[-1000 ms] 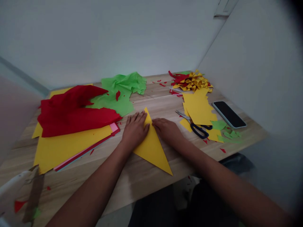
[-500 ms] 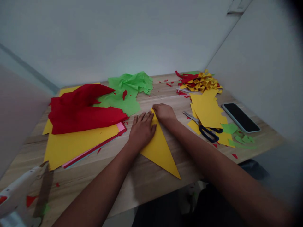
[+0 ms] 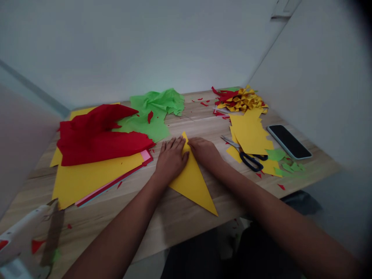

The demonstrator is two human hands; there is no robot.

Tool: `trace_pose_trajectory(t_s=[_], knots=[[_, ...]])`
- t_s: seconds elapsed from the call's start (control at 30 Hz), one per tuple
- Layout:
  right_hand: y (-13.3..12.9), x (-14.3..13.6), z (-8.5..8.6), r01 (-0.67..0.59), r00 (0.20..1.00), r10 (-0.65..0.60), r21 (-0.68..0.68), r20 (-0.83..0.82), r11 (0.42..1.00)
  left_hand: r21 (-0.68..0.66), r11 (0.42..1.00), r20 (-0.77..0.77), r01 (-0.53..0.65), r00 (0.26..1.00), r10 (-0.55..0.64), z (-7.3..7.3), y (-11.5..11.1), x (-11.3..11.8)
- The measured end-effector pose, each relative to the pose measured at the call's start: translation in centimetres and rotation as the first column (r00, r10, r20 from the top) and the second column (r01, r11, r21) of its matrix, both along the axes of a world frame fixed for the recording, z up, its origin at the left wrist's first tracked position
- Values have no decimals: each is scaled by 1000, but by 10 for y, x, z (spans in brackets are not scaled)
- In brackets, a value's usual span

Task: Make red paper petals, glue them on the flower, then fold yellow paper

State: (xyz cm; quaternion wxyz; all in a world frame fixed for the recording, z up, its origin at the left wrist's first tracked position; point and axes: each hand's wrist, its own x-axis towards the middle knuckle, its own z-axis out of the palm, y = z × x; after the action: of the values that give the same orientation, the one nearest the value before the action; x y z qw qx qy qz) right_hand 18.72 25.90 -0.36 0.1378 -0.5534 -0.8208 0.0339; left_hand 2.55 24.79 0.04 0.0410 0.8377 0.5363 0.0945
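Observation:
A yellow sheet of paper [image 3: 193, 186], folded into a long triangle, lies on the wooden table in front of me. My left hand [image 3: 171, 157] rests flat on its left side, fingers stretched toward the upper tip and thumb apart. At the right slanting edge, a little below that tip, my right hand [image 3: 204, 150] has its fingers curled together, touching the paper. Its fingertips are partly hidden. Blue-handled scissors [image 3: 252, 162] lie to the right, blades partly open, partly under yellow paper pieces [image 3: 250, 133].
Red crepe paper [image 3: 95, 143] covers stacked yellow sheets [image 3: 95, 180] on the left, with green crepe paper [image 3: 154, 114] behind. Folded yellow strips [image 3: 247, 100] are heaped at back right. A phone [image 3: 289, 141] lies far right. A white glue gun [image 3: 21, 228] stands near left.
My right hand has slid down from the triangle's tip along its right edge, leaving the tip uncovered. My left hand stays on the paper. The whole view has shifted slightly.

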Motion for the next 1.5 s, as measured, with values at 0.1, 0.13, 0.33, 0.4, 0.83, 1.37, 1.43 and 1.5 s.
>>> trace_pose_trajectory(t_s=[0.1, 0.13, 0.33, 0.4, 0.83, 1.37, 1.43, 1.5], knots=[[-16, 2, 0, -2, 1000, 2, -6, -15, 1000, -8, 1000, -5, 5, 1000, -5, 1, 0, 0], [-21, 3, 0, -4, 1000, 4, -9, -20, 1000, -13, 1000, -7, 5, 1000, -5, 1, 0, 0], [-52, 8, -2, -1, 996, -2, -39, -87, 999, -23, 1000, -23, -5, 1000, 4, 1, 1, 0], [-62, 9, -2, 2, 995, -6, -46, -101, 999, -33, 999, -29, -6, 1000, 5, 2, 1, 0], [-113, 16, 4, 22, 987, -23, -6, -158, 1000, -51, 999, -1, -4, 1000, 4, 3, 2, 1], [-185, 28, 11, -29, 992, 33, 31, -124, 999, -65, 998, 44, -2, 999, 5, 3, 3, 2], [-196, 29, 12, -35, 993, 39, 39, -113, 999, -62, 998, 44, 2, 999, 1, 3, 3, 2], [-205, 29, 13, -43, 993, 46, 38, -107, 998, -59, 998, 40, 5, 999, -3, 3, 3, 2]])
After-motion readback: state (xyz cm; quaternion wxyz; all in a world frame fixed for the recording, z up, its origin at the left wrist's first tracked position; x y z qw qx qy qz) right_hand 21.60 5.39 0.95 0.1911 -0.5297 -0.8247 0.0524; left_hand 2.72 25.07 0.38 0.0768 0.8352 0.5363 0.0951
